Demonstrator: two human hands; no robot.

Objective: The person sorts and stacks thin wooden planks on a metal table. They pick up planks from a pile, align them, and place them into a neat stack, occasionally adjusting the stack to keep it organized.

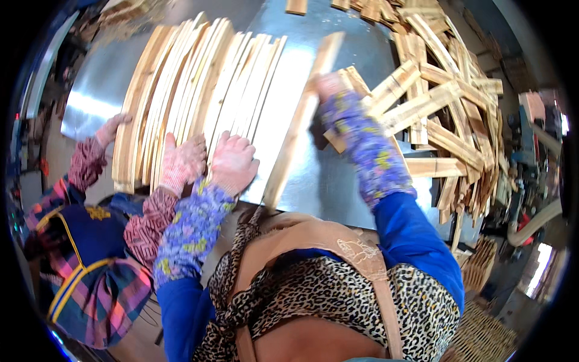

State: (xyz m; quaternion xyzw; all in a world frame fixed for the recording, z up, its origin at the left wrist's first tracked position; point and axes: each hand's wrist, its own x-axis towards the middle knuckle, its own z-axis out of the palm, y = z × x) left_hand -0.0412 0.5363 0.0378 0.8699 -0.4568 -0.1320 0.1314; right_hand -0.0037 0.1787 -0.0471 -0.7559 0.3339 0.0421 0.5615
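Note:
My right hand (330, 85), gloved and blurred by motion, grips a long flat wooden slat (300, 125), which is tilted with its far end leaning right. A row of similar slats (208, 78) stands packed side by side on the metal table, to the left. My left hand (232, 164), in a pale glove, rests with fingers extended over the near ends of the row's right part. Beside it lies a co-worker's gloved hand (184, 158), and that person's other hand (112, 128) is at the row's left side.
A loose heap of wooden slats (443, 111) covers the table's right side, some crossing each other. A few short pieces (350, 5) lie at the far edge. The shiny metal tabletop (338, 190) shows between row and heap. The co-worker stands close at my left.

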